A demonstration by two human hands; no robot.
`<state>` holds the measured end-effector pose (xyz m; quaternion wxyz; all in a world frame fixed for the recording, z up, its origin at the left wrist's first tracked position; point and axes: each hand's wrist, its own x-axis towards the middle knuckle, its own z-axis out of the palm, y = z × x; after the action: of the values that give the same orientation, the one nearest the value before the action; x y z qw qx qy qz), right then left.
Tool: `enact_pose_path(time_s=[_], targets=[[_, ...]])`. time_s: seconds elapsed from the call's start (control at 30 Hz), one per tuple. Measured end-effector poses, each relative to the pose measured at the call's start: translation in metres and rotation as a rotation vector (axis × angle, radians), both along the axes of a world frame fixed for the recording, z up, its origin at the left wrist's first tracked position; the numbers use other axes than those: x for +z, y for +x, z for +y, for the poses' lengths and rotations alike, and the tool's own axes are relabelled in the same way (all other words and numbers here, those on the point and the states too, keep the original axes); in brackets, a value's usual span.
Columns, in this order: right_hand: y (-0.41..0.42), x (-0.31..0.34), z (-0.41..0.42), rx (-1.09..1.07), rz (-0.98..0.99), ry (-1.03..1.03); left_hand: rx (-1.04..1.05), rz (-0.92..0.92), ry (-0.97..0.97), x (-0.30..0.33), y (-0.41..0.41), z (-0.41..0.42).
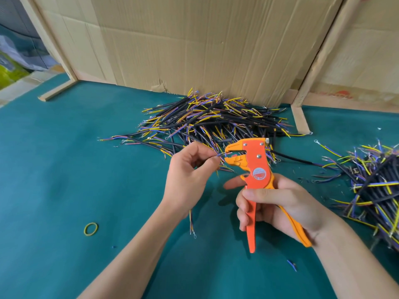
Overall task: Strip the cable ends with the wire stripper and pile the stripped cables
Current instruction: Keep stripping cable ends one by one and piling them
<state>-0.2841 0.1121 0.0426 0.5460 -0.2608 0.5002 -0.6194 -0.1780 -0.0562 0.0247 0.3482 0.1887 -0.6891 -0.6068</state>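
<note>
Cardboard sheeting (194,50) backs a desk (64,158) covered in green cloth. We record two heaps of short black cables with coloured cores: a large pile (211,119) against the cardboard, and a second heap (375,190) at the right edge. We cannot tell from this view which heap is stripped stock.

We observe the left hand (187,175) pinching the fine cores of one cable (219,156) between thumb and fingertips, presenting the end to the wire stripper (255,169). The cable's other end (192,225) hangs below the wrist. The right hand (278,203) is wrapped round both orange handles, which stand apart; the tool's jaws are parted around the core tip, so we judge the squeeze not yet made.

Handling assessment: the cable looks light and limp, its cores thin and easily bent. We would hold it close behind the end being stripped, as here, so the core does not buckle or slide out of the jaws. Smooth insulation may slip under pull, so a firm pinch is advised. The exposed strands appear fragile and liable to splay or break.

Also noted: a yellow rubber band (91,229) and a blue offcut (292,265) on the cloth.
</note>
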Motion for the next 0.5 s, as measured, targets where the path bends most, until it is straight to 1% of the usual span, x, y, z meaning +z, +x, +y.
enact_pose_path(time_s=[0.5], targets=[[0.0037,0.0008,-0.0038,-0.046,-0.033,0.0,-0.022,-0.007,-0.06,-0.0027,0.0,-0.0016]])
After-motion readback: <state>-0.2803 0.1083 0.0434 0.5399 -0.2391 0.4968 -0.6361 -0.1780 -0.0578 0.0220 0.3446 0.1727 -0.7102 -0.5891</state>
